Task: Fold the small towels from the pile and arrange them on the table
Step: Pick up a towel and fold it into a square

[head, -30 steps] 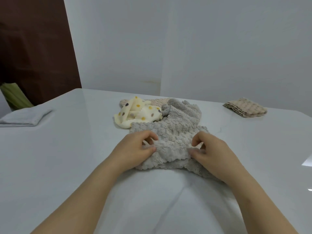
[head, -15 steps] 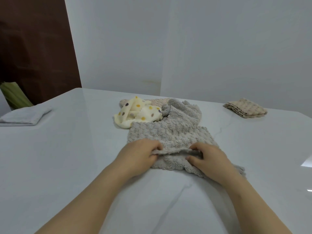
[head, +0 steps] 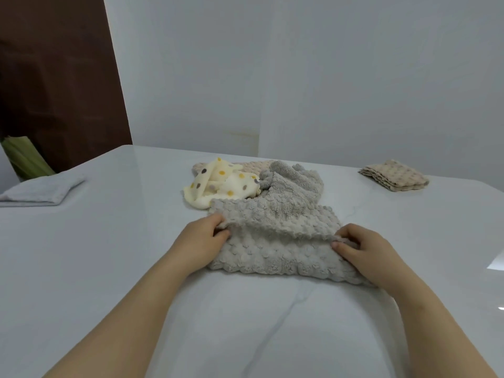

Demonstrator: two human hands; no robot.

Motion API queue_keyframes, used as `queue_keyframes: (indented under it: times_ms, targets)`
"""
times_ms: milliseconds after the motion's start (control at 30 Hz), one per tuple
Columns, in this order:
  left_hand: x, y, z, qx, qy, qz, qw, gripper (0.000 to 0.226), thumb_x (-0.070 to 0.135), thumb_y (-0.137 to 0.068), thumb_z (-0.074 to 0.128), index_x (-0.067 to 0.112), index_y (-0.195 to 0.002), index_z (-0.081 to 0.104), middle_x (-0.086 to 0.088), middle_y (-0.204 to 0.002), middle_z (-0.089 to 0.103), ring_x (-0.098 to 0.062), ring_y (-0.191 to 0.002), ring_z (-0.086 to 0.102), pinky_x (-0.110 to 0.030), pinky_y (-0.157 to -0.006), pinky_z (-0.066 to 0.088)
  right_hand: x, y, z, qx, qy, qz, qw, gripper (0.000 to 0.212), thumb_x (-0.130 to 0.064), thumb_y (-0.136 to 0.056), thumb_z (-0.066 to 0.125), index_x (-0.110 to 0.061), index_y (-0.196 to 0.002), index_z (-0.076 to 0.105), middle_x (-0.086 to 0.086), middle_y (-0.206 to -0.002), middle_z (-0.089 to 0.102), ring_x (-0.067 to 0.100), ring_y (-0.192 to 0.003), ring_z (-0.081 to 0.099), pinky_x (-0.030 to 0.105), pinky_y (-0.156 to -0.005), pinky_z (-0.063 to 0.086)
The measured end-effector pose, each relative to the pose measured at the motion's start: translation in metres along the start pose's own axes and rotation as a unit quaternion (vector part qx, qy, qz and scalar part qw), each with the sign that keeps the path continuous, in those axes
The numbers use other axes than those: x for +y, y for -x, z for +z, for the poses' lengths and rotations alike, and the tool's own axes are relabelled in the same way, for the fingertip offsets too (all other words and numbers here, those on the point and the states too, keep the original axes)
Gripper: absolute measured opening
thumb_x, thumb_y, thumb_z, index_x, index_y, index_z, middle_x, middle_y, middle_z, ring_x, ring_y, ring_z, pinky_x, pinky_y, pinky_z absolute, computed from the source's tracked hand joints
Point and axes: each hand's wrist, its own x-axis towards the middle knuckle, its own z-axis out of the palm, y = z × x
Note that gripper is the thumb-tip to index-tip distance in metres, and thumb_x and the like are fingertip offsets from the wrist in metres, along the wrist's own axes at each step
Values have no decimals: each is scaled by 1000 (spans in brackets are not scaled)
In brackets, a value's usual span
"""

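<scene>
The grey towel [head: 275,241] lay on the desk [head: 109,255] just in front of the person, near the middle of its width. Its far part was doubled toward the near edge as a raised flap, and the near edge ran roughly straight across between the two forearms. The left hand [head: 201,241] held the flap's left corner, its grip curled and pinching the cloth. The right hand [head: 362,249] did the same at the right corner, its grip pinching the fold with bent fingertips. The towel's back edge touched the pile, where a cream spotted towel [head: 221,184] sat beside a grey fleecy heap [head: 297,184], with a beige towel [head: 253,166] showing beneath them. Whether that heap was part of the held towel could not be told. A broad stretch of desk top showed to the left, out to a folded grey cloth [head: 41,190] near the left edge. Another stretch showed to the right, and a folded beige towel [head: 395,177] lay well apart near the far right edge. The grey towel was plush with a bubbled weave and scalloped borders. The desk was glossy white with faint veins, its far edge rounded at the corners. A pale wall [head: 327,77] stood behind it, with a dark brown panel [head: 54,77] at the left and something green [head: 24,159] below that.
</scene>
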Motion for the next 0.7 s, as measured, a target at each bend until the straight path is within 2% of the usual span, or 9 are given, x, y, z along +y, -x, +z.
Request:
queue_keyframes:
  times_ms: [100,167,267,333,367,433,500,600,700]
  targets:
    - [2,0,-5,-40,-61,-8,997,17,25,-95,44,10,-91,52,5,-77,51,-11,-70,46,-21,-58,33,-1,1,-4,-65,48,19,997,12,-26,-87,60,-28,-77,56,-7,-72,60,10,-71,53,19,-60,36]
    - [3,1,-10,-69,-104,-12,992,19,26,-95,43,15,-80,48,6,-75,49,-9,-67,44,-21,-56,32,-6,5,-14,-107,55,40,992,8,-29,-85,64,-25,-78,62,-11,-61,59,5,-58,50,20,-54,36]
    - [6,3,-20,-133,-149,-11,980,26,28,-94,46,23,-69,41,9,-74,45,-7,-69,42,-19,-56,30,-14,11,-21,-192,77,68,976,13,-35,-81,67,-22,-82,67,-7,-73,62,5,-62,55,21,-58,43]
    - [3,3,-23,-163,-116,-26,979,25,27,-92,50,21,-69,44,6,-74,47,-7,-68,43,-21,-58,33,-16,13,-22,-201,80,72,974,18,-39,-80,68,-21,-83,69,-7,-78,64,6,-70,58,22,-66,46]
    - [1,3,-25,-163,-79,-36,983,22,27,-92,52,18,-71,48,4,-76,51,-10,-69,47,-23,-62,37,-16,13,-23,-188,67,83,976,20,-41,-80,67,-21,-82,68,-6,-77,65,7,-68,58,22,-65,46]
    - [-3,3,-29,-128,6,-61,990,16,26,-90,55,12,-82,60,-6,-87,64,-22,-83,60,-36,-78,47,-13,14,-29,-161,31,118,979,24,-44,-78,68,-19,-82,67,-3,-71,63,9,-59,53,21,-58,41]
    - [-5,1,-31,-76,64,-81,992,20,25,-89,56,7,-93,64,-16,-96,66,-32,-92,62,-43,-86,48,-8,15,-34,-171,7,143,975,25,-39,-76,71,-16,-82,65,-2,-66,59,10,-56,50,18,-54,37]
    - [-8,-1,-30,-48,97,-99,989,15,24,-89,58,11,-85,65,-9,-80,63,-23,-74,58,-32,-71,44,-2,16,-35,-203,12,148,968,16,-26,-78,72,-12,-75,64,-2,-66,57,9,-58,50,15,-53,36]
    - [-10,-3,-31,-29,158,-100,982,17,21,-88,59,6,-89,66,-15,-86,65,-21,-75,56,-31,-72,42,2,14,-34,-141,-51,118,982,14,-14,-81,69,-4,-74,63,3,-66,55,13,-58,48,19,-56,39]
